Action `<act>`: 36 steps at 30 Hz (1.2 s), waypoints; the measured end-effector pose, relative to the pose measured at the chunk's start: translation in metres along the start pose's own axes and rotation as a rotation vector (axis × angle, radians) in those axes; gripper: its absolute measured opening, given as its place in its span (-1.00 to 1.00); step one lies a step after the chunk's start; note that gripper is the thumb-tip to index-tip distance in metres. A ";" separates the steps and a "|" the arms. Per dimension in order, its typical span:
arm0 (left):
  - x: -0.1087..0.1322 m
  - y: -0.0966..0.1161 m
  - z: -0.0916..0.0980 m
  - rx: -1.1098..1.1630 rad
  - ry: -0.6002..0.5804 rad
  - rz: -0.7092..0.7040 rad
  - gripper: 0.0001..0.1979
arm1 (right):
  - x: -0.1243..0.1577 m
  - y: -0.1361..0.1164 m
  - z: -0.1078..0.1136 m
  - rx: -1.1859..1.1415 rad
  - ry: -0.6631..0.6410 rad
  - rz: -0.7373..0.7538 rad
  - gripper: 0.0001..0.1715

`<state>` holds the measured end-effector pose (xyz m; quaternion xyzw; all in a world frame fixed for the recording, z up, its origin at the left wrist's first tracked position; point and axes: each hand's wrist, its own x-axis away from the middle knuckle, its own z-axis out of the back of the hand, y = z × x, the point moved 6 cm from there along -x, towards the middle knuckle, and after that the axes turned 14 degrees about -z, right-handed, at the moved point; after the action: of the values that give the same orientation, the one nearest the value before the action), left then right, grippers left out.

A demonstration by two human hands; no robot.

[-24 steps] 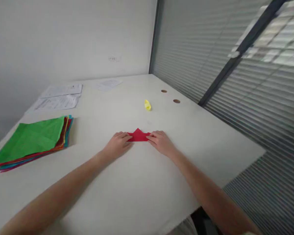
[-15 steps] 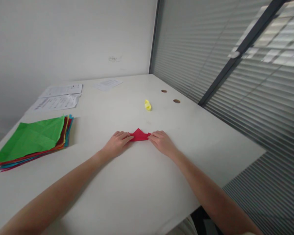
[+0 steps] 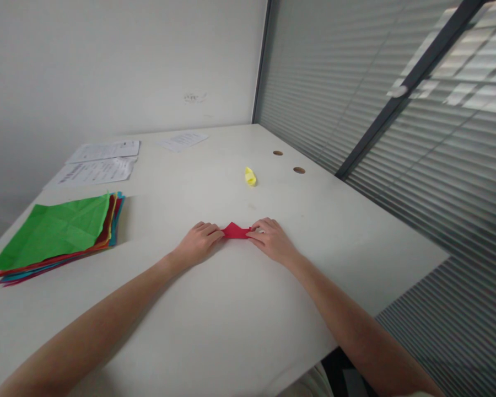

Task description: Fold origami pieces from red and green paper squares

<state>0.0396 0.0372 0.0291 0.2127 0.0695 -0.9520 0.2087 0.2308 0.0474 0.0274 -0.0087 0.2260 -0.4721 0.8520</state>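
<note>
A small piece of folded red paper (image 3: 235,231) lies on the white table (image 3: 215,325), with a pointed peak along its far edge. My left hand (image 3: 200,241) pinches its left end between thumb and fingers. At the other end, my right hand (image 3: 270,238) grips the paper between thumb and forefinger, its fingers curled. Both ends of the paper are partly hidden under the fingertips. Beyond the hands sits a small folded yellow paper piece (image 3: 250,177).
A stack of coloured paper sheets, green on top (image 3: 53,231), lies at the left. Printed sheets (image 3: 97,170) lie behind it, and another printed paper (image 3: 184,141) is near the wall. Two round holes (image 3: 299,170) pierce the table by the window blinds (image 3: 430,204).
The red paper's peak looks lower and its visible part is narrower. My right thumb and forefinger have shifted slightly left and spread a little on its right end. My left hand keeps its hold.
</note>
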 end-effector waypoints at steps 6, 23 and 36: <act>-0.001 -0.006 -0.002 0.140 0.071 0.104 -0.77 | 0.001 0.001 -0.004 -0.131 -0.050 -0.041 -0.79; 0.009 -0.024 -0.016 0.405 0.142 0.450 -0.81 | -0.003 0.015 -0.022 -0.235 -0.067 -0.425 -0.79; 0.011 -0.024 -0.016 0.195 0.134 0.532 -0.84 | -0.003 0.019 -0.020 -0.302 0.044 -0.448 -0.86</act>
<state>0.0268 0.0580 0.0107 0.3052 -0.0671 -0.8497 0.4246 0.2362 0.0645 0.0060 -0.1751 0.3047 -0.6098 0.7103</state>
